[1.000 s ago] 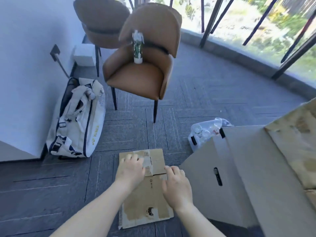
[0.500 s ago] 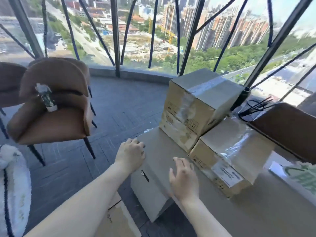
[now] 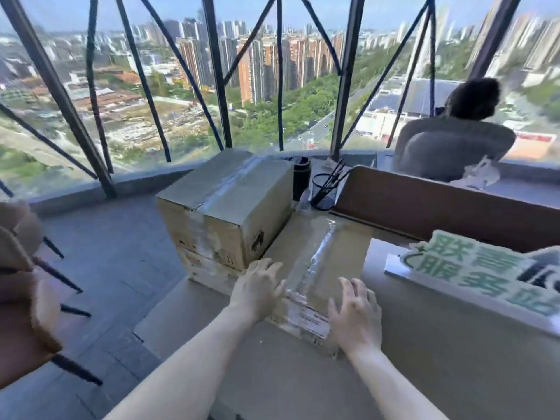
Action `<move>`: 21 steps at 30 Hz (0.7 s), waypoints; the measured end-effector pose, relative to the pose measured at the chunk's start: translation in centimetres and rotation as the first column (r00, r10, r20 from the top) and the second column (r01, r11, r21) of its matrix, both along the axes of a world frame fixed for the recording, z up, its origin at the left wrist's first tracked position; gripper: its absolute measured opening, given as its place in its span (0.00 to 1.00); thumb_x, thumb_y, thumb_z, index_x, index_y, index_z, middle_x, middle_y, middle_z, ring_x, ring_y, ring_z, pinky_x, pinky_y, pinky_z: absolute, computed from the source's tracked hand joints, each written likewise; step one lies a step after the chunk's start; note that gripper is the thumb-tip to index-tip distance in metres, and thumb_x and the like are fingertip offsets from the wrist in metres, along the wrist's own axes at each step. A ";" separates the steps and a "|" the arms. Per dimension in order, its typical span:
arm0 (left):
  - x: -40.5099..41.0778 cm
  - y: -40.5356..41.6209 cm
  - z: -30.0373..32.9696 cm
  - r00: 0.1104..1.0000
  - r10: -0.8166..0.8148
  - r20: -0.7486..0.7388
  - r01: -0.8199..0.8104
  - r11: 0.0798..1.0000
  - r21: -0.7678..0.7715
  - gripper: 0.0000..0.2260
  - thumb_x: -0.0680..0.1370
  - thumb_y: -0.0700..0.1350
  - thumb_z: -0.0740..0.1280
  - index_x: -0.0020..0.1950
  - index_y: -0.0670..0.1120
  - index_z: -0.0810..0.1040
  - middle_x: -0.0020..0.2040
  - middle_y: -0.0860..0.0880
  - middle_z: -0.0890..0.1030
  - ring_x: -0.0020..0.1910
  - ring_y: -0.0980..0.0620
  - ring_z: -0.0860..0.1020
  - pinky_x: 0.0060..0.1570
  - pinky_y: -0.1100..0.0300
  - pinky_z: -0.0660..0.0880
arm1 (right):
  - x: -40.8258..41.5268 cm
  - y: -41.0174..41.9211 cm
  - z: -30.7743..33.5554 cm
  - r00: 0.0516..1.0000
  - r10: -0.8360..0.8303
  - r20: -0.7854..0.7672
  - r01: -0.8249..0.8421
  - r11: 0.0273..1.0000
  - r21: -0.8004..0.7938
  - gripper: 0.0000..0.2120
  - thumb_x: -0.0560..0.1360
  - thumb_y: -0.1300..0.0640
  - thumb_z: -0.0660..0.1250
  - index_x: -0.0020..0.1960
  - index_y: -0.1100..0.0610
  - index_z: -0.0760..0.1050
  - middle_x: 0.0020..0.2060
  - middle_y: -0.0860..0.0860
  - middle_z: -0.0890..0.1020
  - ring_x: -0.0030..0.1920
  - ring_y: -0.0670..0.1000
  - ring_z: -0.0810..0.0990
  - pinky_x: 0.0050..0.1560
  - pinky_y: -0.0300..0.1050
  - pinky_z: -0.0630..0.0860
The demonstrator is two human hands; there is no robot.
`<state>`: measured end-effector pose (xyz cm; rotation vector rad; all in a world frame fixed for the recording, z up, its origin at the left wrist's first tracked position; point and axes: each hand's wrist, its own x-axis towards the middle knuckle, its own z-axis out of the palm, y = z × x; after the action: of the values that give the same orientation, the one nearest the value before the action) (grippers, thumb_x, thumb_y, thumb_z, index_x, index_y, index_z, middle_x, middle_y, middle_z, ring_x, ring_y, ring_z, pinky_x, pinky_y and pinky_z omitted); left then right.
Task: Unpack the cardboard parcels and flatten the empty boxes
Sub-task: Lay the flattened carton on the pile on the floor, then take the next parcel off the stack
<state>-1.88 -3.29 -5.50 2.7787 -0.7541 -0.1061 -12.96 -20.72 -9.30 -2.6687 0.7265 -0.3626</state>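
Observation:
A low cardboard parcel (image 3: 330,253) sealed with shiny clear tape lies on the desk right in front of me. My left hand (image 3: 257,287) rests with spread fingers on its near left corner. Spread the same way, my right hand (image 3: 356,310) touches its near right side. Left of it stand two stacked parcels: a large taped box (image 3: 230,201) on top of a flatter one (image 3: 206,269). Neither hand grips anything.
The grey desk (image 3: 303,374) runs under the parcels. Behind them are a black cup (image 3: 301,177), a mesh pen holder (image 3: 324,190) and a brown divider panel (image 3: 424,204). A green-lettered sign (image 3: 472,274) lies right. A person (image 3: 451,147) sits beyond. A brown chair (image 3: 21,268) stands left.
My view swung up from the flattened box on the floor to the desk. Both hands left that box and now rest on the low taped parcel.

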 end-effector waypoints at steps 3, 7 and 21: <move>2.4 -2.3 -0.7 0.990 0.058 -0.127 -0.057 0.998 0.009 0.27 0.82 0.58 0.55 0.78 0.49 0.60 0.79 0.46 0.59 0.77 0.45 0.57 0.73 0.48 0.60 | 0.6 -1.5 -0.3 0.988 -0.061 -0.143 0.079 0.989 0.123 0.31 0.81 0.43 0.57 0.79 0.53 0.55 0.76 0.53 0.60 0.74 0.57 0.61 0.69 0.51 0.64; 5.2 -3.7 -1.9 0.963 0.139 -0.231 -0.125 0.989 0.077 0.31 0.82 0.61 0.53 0.80 0.48 0.53 0.80 0.43 0.52 0.77 0.42 0.55 0.73 0.46 0.60 | 1.7 -2.2 -1.1 0.967 -0.110 -0.232 0.177 0.940 0.292 0.38 0.81 0.39 0.55 0.81 0.55 0.43 0.79 0.54 0.55 0.77 0.56 0.58 0.71 0.50 0.62; 8.4 -7.0 -3.8 0.925 0.201 -0.323 -0.208 0.978 0.012 0.29 0.77 0.60 0.61 0.71 0.42 0.68 0.68 0.40 0.68 0.67 0.38 0.70 0.61 0.48 0.71 | -0.1 -4.6 -3.0 0.926 -0.352 -0.138 0.353 0.671 0.652 0.13 0.78 0.50 0.66 0.62 0.49 0.74 0.54 0.44 0.82 0.56 0.51 0.80 0.55 0.47 0.74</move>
<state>6.54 -10.33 -9.28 2.7000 -0.3784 -0.4958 -13.04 -25.30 -12.29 -1.8351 1.1310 -0.1448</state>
